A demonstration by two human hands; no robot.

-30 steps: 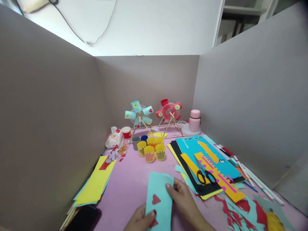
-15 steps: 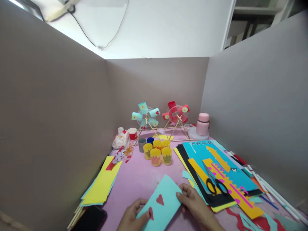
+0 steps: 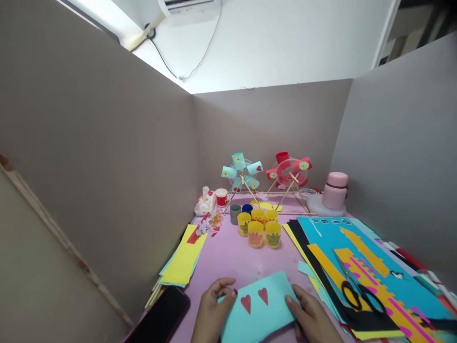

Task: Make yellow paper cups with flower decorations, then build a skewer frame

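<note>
Light-blue rectangular paper sheet (image 3: 273, 317): matt, smooth, uncreased. Two red paper hearts (image 3: 245, 303) on it: matt as well. Pink tabletop (image 3: 228, 257): matt, even. Black rectangular phone (image 3: 160, 321): glossy face. Black-handled scissors (image 3: 357, 295): smooth plastic loops. Pink cylindrical bottle (image 3: 334, 190): smooth, faint sheen, probably plastic. Grey partition boards (image 3: 107, 166): matt, card-like. Thin wooden sticks (image 3: 250, 190) of the wheel models: bare, unpainted wood.

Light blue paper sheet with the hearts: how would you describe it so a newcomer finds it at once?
On the pink tabletop, look at the near edge, between the person's left hand and right hand. The light blue paper sheet lies there, held at both sides. Unlike the brighter blue sheet in the stack to the right, it bears two red hearts side by side.
</note>
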